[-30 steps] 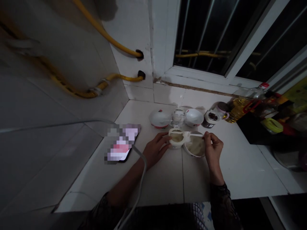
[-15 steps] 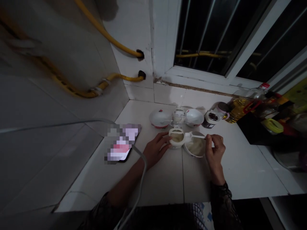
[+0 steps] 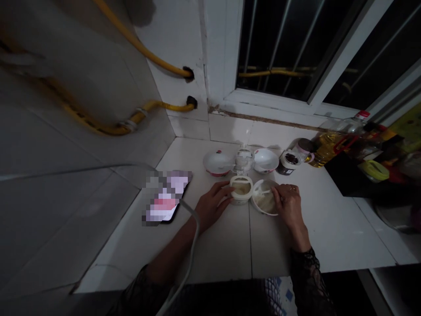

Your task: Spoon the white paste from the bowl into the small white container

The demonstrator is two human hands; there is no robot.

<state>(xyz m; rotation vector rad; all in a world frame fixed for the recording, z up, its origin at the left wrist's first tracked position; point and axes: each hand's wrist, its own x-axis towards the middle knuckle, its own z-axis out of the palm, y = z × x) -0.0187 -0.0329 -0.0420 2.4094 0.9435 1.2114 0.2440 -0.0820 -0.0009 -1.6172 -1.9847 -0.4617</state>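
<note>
Left hand (image 3: 215,205): partly open, thumb and fingers parted, fingertips against the jar (image 3: 241,200) at its 9 o'clock side. Grip force cannot be determined. Right hand (image 3: 290,205): closed, thumb and fingers pinching the handle of the white spoon (image 3: 263,192). The spoon head points toward 9 o'clock, over the interior of the near bowl (image 3: 258,210); contact with the contents cannot be confirmed.

Positions below take the jar as the dial centre, with 12 o'clock toward the rear wall. The jar stands upright on the counter (image 3: 332,224) and contains pale matter. A straight bar crosses the 12 o'clock part of its opening. The near bowl sits just beside the jar at 3 o'clock, and it also contains pale matter.

Rear row: one bowl (image 3: 213,163) at 10 o'clock, the clear bottle (image 3: 244,161) at 12 o'clock, a second bowl (image 3: 265,160) at 1 o'clock. The dark jar (image 3: 288,167) and, farther out, the oil bottle (image 3: 325,147) are at 2 o'clock. The phone (image 3: 171,202) lies lit at 9 o'clock, well apart from the jar. A cable (image 3: 194,239) passes across the view in front of the phone and the left forearm.
</note>
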